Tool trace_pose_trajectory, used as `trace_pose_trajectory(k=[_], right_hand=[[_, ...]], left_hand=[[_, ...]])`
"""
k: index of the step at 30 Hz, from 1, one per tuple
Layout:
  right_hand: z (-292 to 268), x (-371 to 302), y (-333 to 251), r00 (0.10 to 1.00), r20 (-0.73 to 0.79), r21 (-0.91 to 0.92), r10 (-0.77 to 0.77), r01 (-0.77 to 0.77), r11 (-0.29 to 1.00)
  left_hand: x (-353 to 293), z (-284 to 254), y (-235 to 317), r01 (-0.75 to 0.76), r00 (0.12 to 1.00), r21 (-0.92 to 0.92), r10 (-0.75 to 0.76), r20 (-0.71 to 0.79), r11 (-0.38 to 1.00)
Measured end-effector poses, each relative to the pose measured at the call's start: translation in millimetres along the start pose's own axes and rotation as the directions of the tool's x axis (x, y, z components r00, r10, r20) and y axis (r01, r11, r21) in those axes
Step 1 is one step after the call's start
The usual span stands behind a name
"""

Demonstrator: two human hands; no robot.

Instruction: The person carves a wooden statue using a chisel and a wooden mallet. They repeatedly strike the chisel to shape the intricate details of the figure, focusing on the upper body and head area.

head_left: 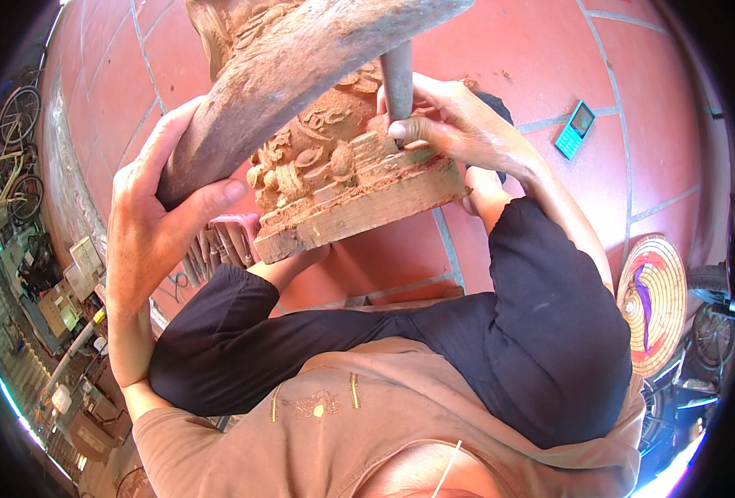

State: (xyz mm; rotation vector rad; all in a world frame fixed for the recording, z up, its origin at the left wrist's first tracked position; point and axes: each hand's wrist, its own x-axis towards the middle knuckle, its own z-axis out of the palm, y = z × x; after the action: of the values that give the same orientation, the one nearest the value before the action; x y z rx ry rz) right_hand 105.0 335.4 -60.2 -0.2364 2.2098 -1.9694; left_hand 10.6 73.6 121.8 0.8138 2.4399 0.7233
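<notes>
Red tiled floor (pixel 550 50) throughout. Left hand (pixel 156 212) clenched around wooden mallet (pixel 301 66), centre-left; right hand (pixel 450 124) gripping chisel (pixel 397 79) against carved wood block (pixel 343 178), upper centre.

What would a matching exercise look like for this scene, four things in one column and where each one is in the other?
Things:
1. wooden mallet
2. chisel
3. phone
4. conical hat

Places:
A. on the red floor tiles, upper right
B. gripped in the left hand
C. on the floor at the right edge
D. held in the right hand against the carved wooden block

Pairs: 1-B, 2-D, 3-A, 4-C
</notes>
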Motion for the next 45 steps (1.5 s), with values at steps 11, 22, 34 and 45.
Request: trace_pose_trajectory(k=[11, 22, 34, 45], right_hand=[[-8, -9, 6, 0.990, -0.086, 0.279, 0.115, -0.086, 0.956], [-3, -5, 8, 0.994, -0.055, 0.220, 0.098, -0.084, 0.972], [-6, 5, 2, 0.994, 0.066, 0.141, 0.082, -0.091, 0.986], [-12, 4, 9, 0.996, 0.073, 0.208, 0.043, -0.057, 0.977]], left_hand=[[-1, 0, -12, -0.011, 0.999, -0.162, 0.002, -0.053, 0.987], [-3, 0, 23, 0.130, 0.985, -0.362, -0.164, -0.062, 0.923], [5, 2, 3, -0.106, 0.994, 0.060, 0.108, -0.024, 0.993], [9, -2, -2, -0.122, 0.992, 0.124, 0.124, -0.003, 0.985]])
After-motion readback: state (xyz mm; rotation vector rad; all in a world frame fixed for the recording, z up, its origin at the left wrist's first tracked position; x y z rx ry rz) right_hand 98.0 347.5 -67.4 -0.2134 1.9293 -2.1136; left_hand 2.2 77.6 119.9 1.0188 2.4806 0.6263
